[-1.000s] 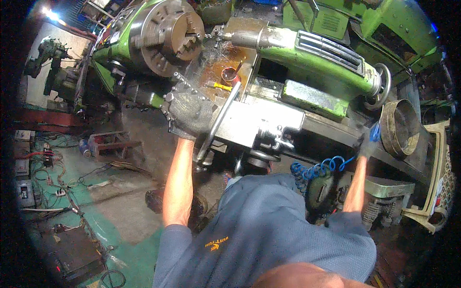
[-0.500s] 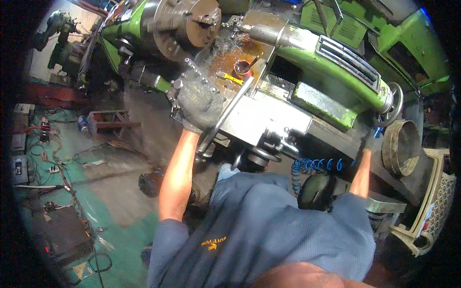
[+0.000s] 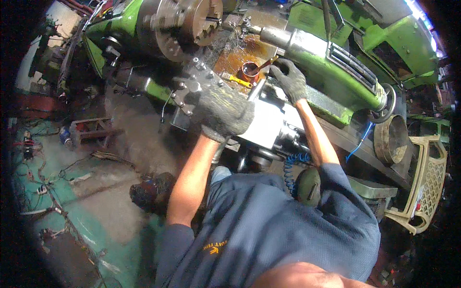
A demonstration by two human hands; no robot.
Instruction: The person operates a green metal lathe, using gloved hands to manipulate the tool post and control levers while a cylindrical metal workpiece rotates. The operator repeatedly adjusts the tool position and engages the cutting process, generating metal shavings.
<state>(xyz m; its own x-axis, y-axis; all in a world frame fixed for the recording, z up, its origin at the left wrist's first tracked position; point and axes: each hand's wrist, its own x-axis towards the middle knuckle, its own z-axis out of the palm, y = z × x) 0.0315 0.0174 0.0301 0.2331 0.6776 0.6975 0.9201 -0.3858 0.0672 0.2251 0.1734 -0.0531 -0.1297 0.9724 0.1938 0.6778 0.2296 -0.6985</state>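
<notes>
My left hand (image 3: 223, 113), in a dark grey glove, is closed around the long metal lever (image 3: 258, 89) above the lathe's tool post (image 3: 194, 86). The lever's upper end sticks out past my fingers. My right hand (image 3: 290, 80), gloved too, is beside a red can (image 3: 250, 71) of dark liquid. Its curled thumb and forefinger meet the upper end of a thin brown stick (image 3: 267, 63) that leans out of the can. Whether bristles are on the stick's lower end is hidden. A yellow-handled tool (image 3: 236, 79) lies left of the can.
The green lathe's large chuck (image 3: 175, 26) is at the upper left, partly blurred. Its tailstock (image 3: 331, 60) and handwheel (image 3: 385, 103) stand to the right. Metal chips lie near the tray. A round metal ring (image 3: 391, 144), a beige grille (image 3: 425, 185) and a coiled blue hose (image 3: 289, 175) are nearer me.
My right hand has come from beside the handwheel, far right, up to the can. The stick now leans further right. My left hand stays on the lever, which has swung slightly; the view has shifted.
</notes>
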